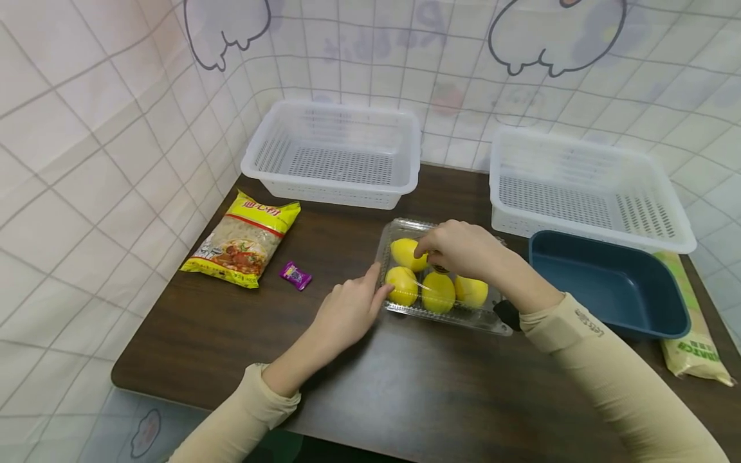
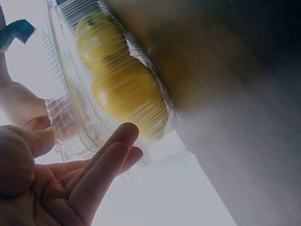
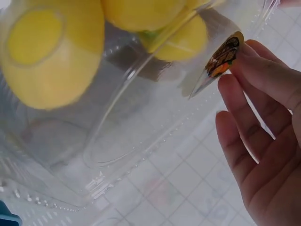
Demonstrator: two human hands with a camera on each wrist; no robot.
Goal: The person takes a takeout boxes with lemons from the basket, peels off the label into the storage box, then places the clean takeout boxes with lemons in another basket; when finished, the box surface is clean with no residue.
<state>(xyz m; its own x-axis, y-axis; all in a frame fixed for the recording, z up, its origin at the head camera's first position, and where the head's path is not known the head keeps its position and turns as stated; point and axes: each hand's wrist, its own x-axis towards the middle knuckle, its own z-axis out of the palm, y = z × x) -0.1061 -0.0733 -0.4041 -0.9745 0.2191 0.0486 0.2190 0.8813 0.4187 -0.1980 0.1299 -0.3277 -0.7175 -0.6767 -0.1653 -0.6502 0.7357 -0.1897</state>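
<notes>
Clear oblong plastic box (image 1: 475, 322): right hand (image 1: 463, 247) above, pinching a dark patterned sticker (image 3: 225, 56); left hand (image 1: 350, 308), fingers straight, alongside.

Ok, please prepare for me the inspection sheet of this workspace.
Surface: dark brown wood-look table.
Job's things: clear rectangular plastic box holding yellow rounded fruits; small dark sticker.
Clutter: two white perforated plastic baskets, dark-blue rectangular plastic tub, yellow-and-clear plastic food packet, small purple packet, pale-green plastic bag.
Hands: left hand touches box's left end; right hand pinches sticker.
Cables: nothing seen.
Surroundings: white grid-patterned wall covering.
</notes>
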